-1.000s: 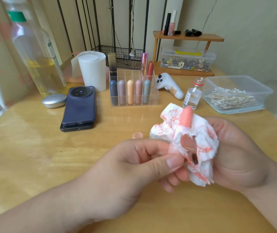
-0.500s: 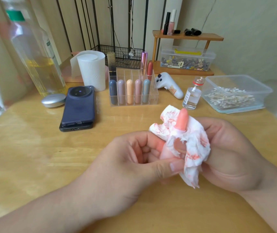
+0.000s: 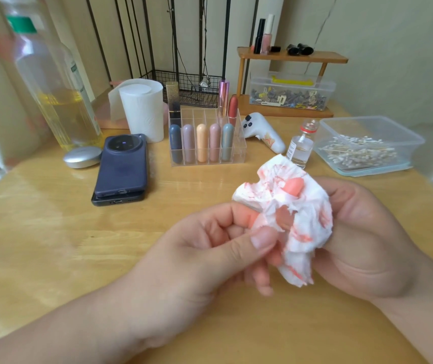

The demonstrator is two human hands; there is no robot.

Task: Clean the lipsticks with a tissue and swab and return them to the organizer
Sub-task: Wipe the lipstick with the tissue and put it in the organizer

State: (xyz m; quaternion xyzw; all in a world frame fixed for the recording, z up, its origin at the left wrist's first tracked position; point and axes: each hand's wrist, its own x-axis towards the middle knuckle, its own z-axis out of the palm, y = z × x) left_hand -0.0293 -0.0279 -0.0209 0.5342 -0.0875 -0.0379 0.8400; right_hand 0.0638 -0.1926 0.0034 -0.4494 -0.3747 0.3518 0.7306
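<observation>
On the head view, my left hand (image 3: pixel 210 253) sits near the middle. Its thumb and fingers are curled, pinching the lower end of a peach-pink lipstick (image 3: pixel 292 185). My right hand (image 3: pixel 362 245) curls its fingers round a crumpled white tissue smeared with red (image 3: pixel 302 219), wrapped about that lipstick. Only the rounded tip pokes out, tilted right. Both hang above the pale wooden surface (image 3: pixel 52 245), nearer than the clear plastic organizer (image 3: pixel 239 148), which holds five pastel lipsticks (image 3: pixel 202 143) upright.

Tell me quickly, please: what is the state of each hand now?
Left hand: closed, pinching the lower end of the lipstick.
Right hand: closed, holding the stained tissue wrapped around that lipstick.
</observation>
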